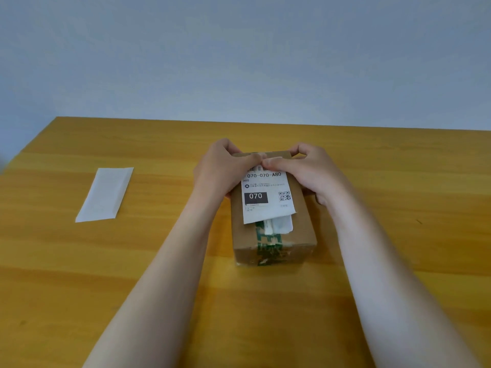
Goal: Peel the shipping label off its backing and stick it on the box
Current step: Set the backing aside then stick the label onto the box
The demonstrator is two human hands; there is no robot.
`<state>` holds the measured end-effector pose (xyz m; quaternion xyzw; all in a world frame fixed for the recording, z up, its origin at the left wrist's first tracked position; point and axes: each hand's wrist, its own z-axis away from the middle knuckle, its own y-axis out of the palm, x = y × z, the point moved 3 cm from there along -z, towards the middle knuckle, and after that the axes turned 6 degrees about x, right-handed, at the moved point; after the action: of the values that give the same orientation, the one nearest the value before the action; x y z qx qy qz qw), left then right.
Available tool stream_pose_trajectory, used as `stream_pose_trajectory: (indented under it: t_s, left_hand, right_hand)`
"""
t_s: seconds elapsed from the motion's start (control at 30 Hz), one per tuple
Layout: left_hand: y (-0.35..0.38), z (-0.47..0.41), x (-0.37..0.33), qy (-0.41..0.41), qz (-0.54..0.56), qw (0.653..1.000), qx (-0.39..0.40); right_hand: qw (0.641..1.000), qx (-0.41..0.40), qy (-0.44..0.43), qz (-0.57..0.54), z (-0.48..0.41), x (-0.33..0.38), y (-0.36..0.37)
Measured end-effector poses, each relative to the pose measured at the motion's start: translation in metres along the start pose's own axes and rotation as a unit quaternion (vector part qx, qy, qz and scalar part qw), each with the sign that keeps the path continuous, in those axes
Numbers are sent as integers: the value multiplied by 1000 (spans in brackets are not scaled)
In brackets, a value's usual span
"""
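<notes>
While the white backing strip [105,195] lies well apart, the left hand [215,171] and right hand [313,171] clasp the brown cardboard box [303,227] at its far end, thumbs pressing the white printed shipping label [265,197] onto its top; smoothing toward the near edge seems next.

Centre blocked by box [303,227], backing sheet [105,195] well left, tabletop [159,203] open btwn

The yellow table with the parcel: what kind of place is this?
Probably a packing desk in an office or home; which, I cannot tell. A wooden table before a bare wall, the left hand and right hand pressing a shipping label onto a taped cardboard box, and a backing sheet lying aside.
</notes>
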<state>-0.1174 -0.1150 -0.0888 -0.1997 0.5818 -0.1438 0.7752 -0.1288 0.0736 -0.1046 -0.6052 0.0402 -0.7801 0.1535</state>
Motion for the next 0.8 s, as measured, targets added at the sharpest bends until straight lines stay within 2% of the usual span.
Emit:
stream_pose_trajectory:
  t_s: [0.2, 0.33, 0.57, 0.8]
  left_hand:
    - [0, 1, 3, 8, -26, 1000, -13]
    - [-4, 5, -4, -2, 24, 999, 36]
    - [-3, 13, -13, 46, -72, 984, 154]
    - [1, 14, -14, 57, -87, 981, 164]
  right_hand:
    - [1000, 7, -17, -9, 6, 5, 0]
    - [996, 90, -22, 0, 11, 14, -1]
    - [980, 191, 2, 53, 12, 8, -19]
    - [981, 178, -7, 72, 12, 7, -18]
